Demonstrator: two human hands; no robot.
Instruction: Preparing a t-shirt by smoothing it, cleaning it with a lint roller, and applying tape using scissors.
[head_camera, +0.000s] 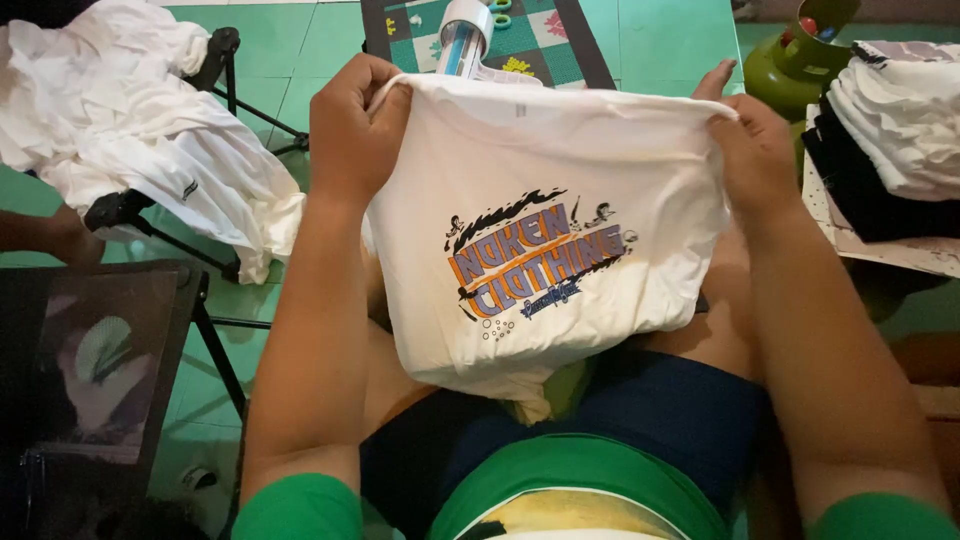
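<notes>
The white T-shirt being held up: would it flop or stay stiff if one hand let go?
Probably flop: the T-shirt sags between the left hand and right hand. It likely weighs little, since pinched edges hold it.

I see a green tiled floor (680, 40) carrying everything. At twelve o'clock a checkered play mat (560, 40) lies flat on it. At one o'clock a green gas cylinder (785, 65) stands on the tiles. At ten o'clock the black legs of a folding stand (235, 90) rest on the floor, and at eight o'clock a second dark stand (100, 370).
</notes>
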